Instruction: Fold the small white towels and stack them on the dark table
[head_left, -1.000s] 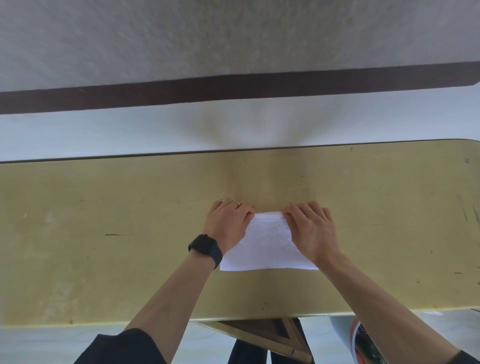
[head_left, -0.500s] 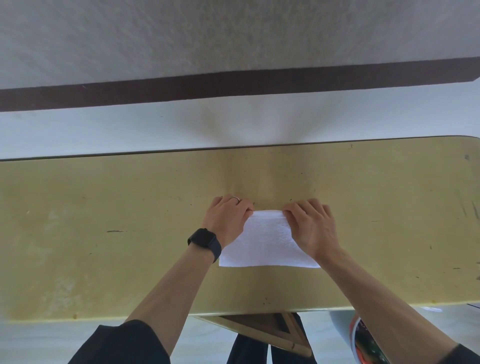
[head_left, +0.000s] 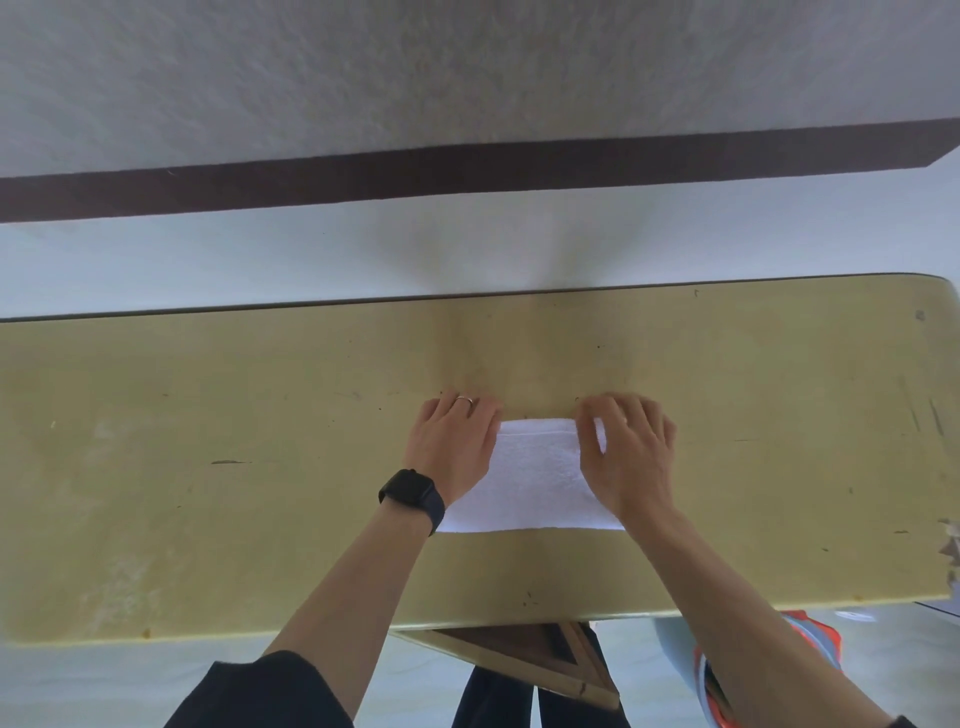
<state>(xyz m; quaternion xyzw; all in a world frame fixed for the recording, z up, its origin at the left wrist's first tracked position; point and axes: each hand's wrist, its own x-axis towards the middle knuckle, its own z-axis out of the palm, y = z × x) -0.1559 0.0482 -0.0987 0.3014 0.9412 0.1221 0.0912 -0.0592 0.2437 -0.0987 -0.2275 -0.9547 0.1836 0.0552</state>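
Item: white towel (head_left: 535, 478), folded, flat at bench (head_left: 208, 467) centre. Soft, light, limp; I'd take it by the corners. At its 1 o'clock corner the right hand (head_left: 631, 449) pinches; left hand (head_left: 454, 447) covers the 11 o'clock corner, grip hidden.

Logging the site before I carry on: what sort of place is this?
Likely a plain indoor workroom or utility room: a scuffed yellowish table holding one white towel, a textured white wall with a dark baseboard, a pale floor.

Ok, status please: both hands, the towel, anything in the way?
Left hand pressing left end of white towel. Right hand pinching its far right corner. Towel flat on table. Nothing in the way.
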